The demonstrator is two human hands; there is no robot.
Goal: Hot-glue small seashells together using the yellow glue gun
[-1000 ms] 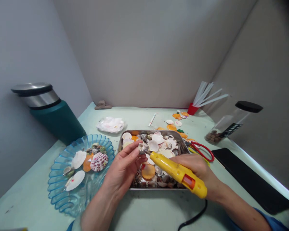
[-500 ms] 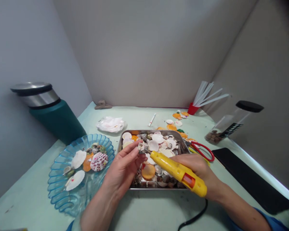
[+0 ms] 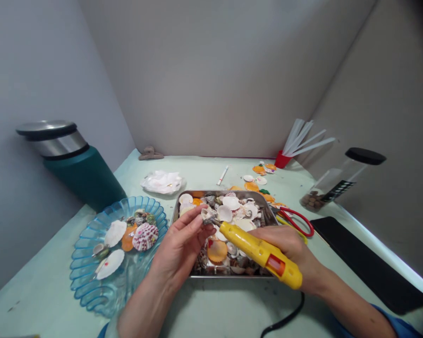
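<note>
My left hand (image 3: 180, 244) pinches a small grey shell (image 3: 207, 216) between thumb and fingertips above the metal tray (image 3: 232, 276) of mixed seashells. My right hand (image 3: 292, 251) grips a yellow glue gun (image 3: 261, 254), whose metal nozzle touches the small shell. A black cord (image 3: 284, 318) trails from the gun toward me. The tray holds white, orange and dark shells.
A blue glass dish (image 3: 88, 277) with several shells sits at the left, a teal flask (image 3: 75, 166) behind it. Red-handled scissors (image 3: 296, 220), a black tablet (image 3: 366, 263), a lidded jar (image 3: 338, 183), a red cup of glue sticks (image 3: 296, 145), loose shells and crumpled white plastic (image 3: 162, 182) surround the tray.
Almost nothing moved. The glue gun's nozzle and the small shell stay together, with only a slight shift of my hands.
</note>
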